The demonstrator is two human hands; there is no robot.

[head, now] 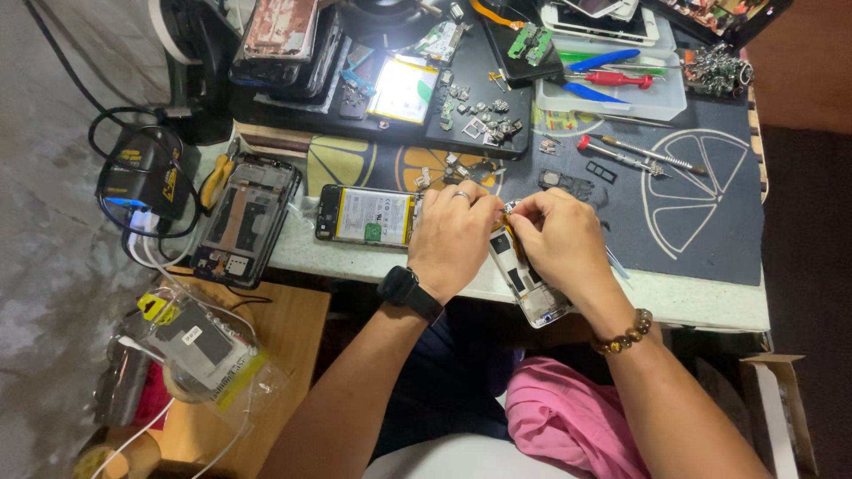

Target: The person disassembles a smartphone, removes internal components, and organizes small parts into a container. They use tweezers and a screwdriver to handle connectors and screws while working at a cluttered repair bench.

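1. Two hands met over an opened phone point(525, 277) at the table point(692, 297) edge.
2. Left hand point(453, 235) (ring, watch) closed its grip on the phone's top.
3. Right hand point(559, 239) pinched a small part point(510, 207) there.

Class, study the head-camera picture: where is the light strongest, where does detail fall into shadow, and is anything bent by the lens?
Head view: the brightest glare sits on the white-faced battery at the top. The left hand and right hand, both on the opened white phone frame, are evenly lit and sharp. The space under the table is dark. The table's white front edge curves, a wide-angle effect.
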